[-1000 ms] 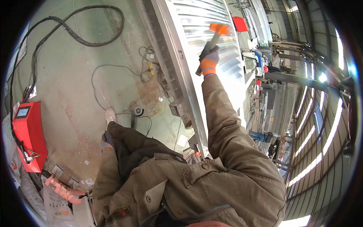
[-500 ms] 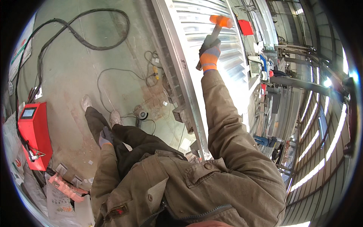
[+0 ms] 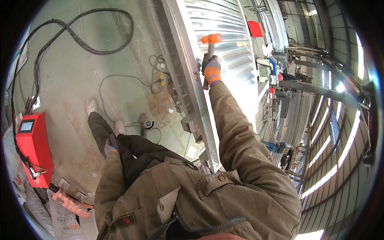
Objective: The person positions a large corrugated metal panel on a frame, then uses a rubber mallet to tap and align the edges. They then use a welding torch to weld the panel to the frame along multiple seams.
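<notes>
My right hand (image 3: 211,69), in a grey and orange glove, is wrapped round the handle of a mallet (image 3: 212,39) with an orange head. The mallet's head is over the near-left edge of a shiny ribbed metal panel (image 3: 224,25), beside its long metal frame rail (image 3: 187,70); whether it touches cannot be made out. My left hand (image 3: 111,145), gloved the same way, hangs low against my dark trouser leg with its fingers stretched out and holding nothing.
An angle grinder (image 3: 145,121) lies on the floor by my feet, with thin cords near it. A red machine with a screen (image 3: 35,148) stands at left, and a thick black cable (image 3: 90,49) loops across the floor. A red box (image 3: 255,29) sits beyond the panel.
My right hand has brought the mallet left and down in the picture, closer to the frame rail. The left hand stays against my leg. The whole view has shifted slightly.
</notes>
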Demonstrator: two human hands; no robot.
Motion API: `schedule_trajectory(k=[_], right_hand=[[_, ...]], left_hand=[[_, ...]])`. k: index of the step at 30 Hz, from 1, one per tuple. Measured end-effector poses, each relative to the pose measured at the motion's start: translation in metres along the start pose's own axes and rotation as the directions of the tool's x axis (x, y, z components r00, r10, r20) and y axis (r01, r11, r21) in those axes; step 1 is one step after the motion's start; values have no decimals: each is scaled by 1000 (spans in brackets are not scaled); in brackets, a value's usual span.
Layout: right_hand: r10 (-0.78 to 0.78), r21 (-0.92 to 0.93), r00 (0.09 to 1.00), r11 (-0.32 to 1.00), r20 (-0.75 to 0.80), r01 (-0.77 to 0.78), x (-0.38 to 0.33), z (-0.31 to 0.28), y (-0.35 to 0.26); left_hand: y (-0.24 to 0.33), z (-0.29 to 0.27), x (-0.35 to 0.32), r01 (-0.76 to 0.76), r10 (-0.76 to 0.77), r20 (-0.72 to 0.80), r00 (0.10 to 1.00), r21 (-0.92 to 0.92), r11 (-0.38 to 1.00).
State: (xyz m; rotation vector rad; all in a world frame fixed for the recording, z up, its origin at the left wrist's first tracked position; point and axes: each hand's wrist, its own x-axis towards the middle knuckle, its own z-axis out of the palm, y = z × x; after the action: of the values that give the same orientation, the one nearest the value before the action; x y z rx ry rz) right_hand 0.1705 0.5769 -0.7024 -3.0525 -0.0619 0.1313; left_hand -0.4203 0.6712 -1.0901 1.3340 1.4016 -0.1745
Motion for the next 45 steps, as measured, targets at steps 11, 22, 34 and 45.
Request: schedule_trajectory(k=[11, 22, 34, 45], right_hand=[[-11, 0, 992, 1000, -124, 11, 6, 29, -6], [28, 186, 945, 982, -327, 35, 44, -23, -81], [191, 124, 980, 975, -49, -184, 49, 37, -77], [62, 312, 935, 949, -350, 54, 84, -13, -129]], left_hand=[[10, -4, 63, 50, -49, 12, 999, -137, 989], [18, -37, 87, -50, 51, -2, 999, -238, 970], [49, -59, 81, -114, 114, -138, 984, 4, 993], [77, -78, 74, 63, -59, 39, 998, -137, 988]])
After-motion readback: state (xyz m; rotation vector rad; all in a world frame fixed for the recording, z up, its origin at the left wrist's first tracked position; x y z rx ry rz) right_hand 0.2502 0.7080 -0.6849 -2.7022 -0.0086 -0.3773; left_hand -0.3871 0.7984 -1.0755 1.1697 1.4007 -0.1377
